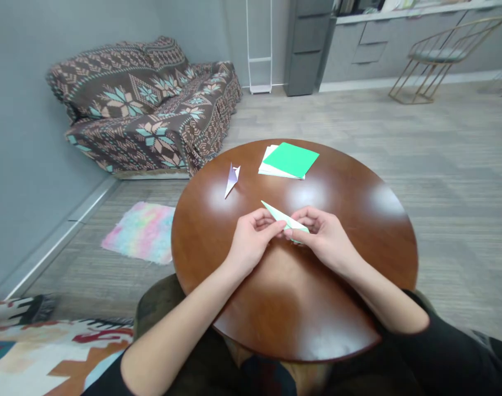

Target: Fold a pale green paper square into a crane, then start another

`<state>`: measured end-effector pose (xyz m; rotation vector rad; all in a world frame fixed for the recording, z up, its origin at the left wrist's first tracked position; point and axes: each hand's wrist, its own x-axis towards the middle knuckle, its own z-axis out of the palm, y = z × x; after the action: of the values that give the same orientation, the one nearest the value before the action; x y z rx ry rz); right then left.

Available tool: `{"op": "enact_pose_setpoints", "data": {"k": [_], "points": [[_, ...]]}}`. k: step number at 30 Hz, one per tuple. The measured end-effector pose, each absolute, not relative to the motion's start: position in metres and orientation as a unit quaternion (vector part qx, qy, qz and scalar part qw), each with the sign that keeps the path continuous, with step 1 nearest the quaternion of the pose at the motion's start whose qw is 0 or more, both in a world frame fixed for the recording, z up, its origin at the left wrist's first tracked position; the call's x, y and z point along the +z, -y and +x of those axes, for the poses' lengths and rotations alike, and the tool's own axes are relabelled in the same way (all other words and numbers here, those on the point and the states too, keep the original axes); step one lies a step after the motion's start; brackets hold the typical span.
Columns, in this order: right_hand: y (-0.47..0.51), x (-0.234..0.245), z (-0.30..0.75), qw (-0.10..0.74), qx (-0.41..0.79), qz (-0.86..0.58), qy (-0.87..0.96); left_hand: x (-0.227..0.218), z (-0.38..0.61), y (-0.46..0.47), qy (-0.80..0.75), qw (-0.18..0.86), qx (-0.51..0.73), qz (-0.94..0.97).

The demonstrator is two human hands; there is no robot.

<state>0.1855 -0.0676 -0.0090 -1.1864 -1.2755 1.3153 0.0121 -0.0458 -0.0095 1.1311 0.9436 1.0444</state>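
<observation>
A pale green and white folded paper point(278, 213), long and pointed at its far left end, is held between my two hands above the table. My left hand point(255, 236) pinches its middle, thumb on top and fingers curled beneath. My right hand point(321, 236) grips the wider right end, with the thumb along the near edge. The fingers hide part of the folds. Beyond my left hand lies a folded purple and white paper figure point(232, 180), slim and pointed. Farther back rests a stack of square paper sheets point(292, 159), green on top with white ones below.
The round brown wooden table point(383, 236) stands in front of my lap. Behind it to the left is a sofa point(152, 104) with a patterned cover. A fluffy pastel rug point(139, 234) lies on the floor; a gold wire chair point(436, 58) stands at the back right.
</observation>
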Motion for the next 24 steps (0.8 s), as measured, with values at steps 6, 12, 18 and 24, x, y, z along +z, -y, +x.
{"op": "enact_pose_setpoints", "data": {"k": [6,12,18,24], "points": [[0.069,-0.004,0.185,0.418,0.596,-0.449,0.518,-0.008,0.01,0.045,-0.434,0.572,0.474,0.51],[0.068,-0.006,0.185,0.443,0.574,-0.454,0.518,-0.011,0.011,0.044,-0.422,0.575,0.473,0.518],[0.07,-0.007,0.183,0.429,0.575,-0.469,0.514,-0.009,0.012,0.047,-0.429,0.578,0.458,0.522],[0.071,-0.006,0.181,0.413,0.591,-0.464,0.514,0.001,0.012,0.052,-0.427,0.573,0.449,0.536]]}}
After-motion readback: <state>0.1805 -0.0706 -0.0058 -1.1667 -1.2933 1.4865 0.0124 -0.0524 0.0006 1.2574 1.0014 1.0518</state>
